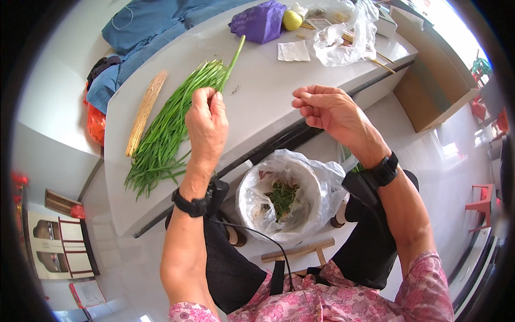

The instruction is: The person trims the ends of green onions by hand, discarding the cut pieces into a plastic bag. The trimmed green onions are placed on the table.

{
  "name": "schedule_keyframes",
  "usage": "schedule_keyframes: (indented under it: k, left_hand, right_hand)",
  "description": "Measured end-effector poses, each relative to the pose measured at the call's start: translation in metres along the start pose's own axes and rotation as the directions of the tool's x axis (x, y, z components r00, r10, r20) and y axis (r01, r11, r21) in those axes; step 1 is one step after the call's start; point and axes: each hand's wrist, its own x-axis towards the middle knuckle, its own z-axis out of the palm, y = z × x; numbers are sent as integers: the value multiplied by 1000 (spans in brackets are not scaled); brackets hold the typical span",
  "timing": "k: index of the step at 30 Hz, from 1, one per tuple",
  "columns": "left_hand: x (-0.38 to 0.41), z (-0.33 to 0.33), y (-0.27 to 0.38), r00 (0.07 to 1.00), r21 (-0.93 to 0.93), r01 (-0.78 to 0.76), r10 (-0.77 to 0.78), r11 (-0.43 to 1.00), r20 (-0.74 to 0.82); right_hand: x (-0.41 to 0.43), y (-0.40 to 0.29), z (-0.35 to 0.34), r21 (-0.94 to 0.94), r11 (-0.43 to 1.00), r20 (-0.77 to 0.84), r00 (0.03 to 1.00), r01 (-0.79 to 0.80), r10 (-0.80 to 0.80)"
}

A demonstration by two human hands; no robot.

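My left hand (207,120) pinches a green chive-like stalk (234,60) between thumb and forefinger, its pale end pointing away from me. Under and left of that hand lies a loose heap of long, flat green leaves, likely garlic chives (173,124), on the white table (261,94). My right hand (328,112) hovers past the table's front edge, thumb and forefinger pressed together. I see nothing between those fingertips. Between my knees stands a bin lined with clear plastic (251,197), with green scraps (283,199) inside.
A bundle of thin straw-coloured sticks (147,112) lies left of the leaves. Farther back are a purple bag (259,22), a yellow-green fruit (292,20), a white tissue (293,51) and a clear plastic bag (342,44). A cardboard box (432,76) stands right of the table.
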Motion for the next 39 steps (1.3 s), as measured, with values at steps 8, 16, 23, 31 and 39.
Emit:
schedule_keyframes:
  k: [8, 16, 23, 31, 39]
  left_hand:
    - [-50, 37, 41, 945, 125, -324, 317, 938, 75]
    - [-64, 41, 42, 936, 114, -342, 328, 933, 129]
    - [-57, 21, 48, 793, -311, 521, -316, 795, 521]
    - [-51, -6, 32, 470, -438, 879, -191, 189, 862]
    - [-55, -12, 28, 452, -441, 891, -100, 111, 887]
  right_hand:
    - [-1, 15, 16, -95, 995, -23, 999, 31, -33]
    - [6, 21, 24, -80, 993, -77, 992, 90, -96]
    - [24, -7, -15, -21, 951, -61, 949, 308, -309]
    - [33, -35, -74, 34, 902, -258, 876, 430, -408]
    - [50, -48, -139, 87, 908, -301, 879, 411, -369]
